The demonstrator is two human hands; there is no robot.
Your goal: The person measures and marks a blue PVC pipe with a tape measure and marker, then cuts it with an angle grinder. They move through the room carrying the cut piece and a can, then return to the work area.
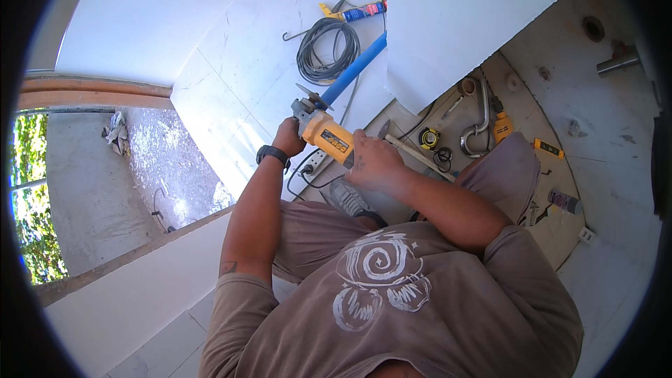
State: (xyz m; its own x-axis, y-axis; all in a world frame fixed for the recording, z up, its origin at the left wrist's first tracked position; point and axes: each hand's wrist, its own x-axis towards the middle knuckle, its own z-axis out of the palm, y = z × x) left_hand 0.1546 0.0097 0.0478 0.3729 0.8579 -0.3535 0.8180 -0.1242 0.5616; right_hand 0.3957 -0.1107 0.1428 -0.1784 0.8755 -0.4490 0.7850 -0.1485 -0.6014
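Out in front of me, my right hand point(378, 161) grips the long yellow grinder point(329, 138) and my left hand point(288, 138) curls by its grey metal head point(303, 110), maybe to steady it near the round blue pipe point(355, 70).

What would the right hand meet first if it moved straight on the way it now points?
Likely the body of the yellow grinder that the right hand grips; beyond, probably the left hand, though depth is unclear.

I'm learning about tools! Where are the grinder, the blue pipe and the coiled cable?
Grinder point(329, 136), head view: on its yellow body.
Blue pipe point(355, 68), head view: visible middle.
Coiled cable point(306, 56), head view: left-side loops.
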